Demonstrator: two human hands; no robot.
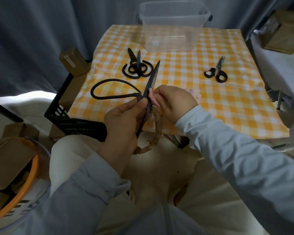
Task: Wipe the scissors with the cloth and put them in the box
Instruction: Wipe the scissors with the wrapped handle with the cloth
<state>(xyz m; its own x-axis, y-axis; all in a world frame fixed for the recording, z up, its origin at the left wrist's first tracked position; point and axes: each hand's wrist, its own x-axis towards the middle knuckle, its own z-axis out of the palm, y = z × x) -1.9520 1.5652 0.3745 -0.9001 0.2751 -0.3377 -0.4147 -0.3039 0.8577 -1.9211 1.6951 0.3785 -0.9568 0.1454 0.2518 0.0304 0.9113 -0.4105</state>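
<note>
I get a single view, the wide-angle head camera, facing forward and steeply down over the lap point(70, 160): left hand point(124, 119) and right hand point(173, 100) close at centre, checked table point(210, 102) just beyond, clear box point(173, 31) at its far edge.

- Type of place: an improvised work corner in a storage-like room, not a fitted workshop.
- Enclosure: grey curtains point(32, 39) hang along the far and left sides.
- Work surface: a small table under a yellow-and-white checked cloth point(227, 102) carries a clear plastic box point(171, 31).
- Storage: cardboard cartons point(73, 61) sit in and around a black plastic crate point(85, 126). More cartons fill an orange basin point(26, 187) on the floor.
</note>
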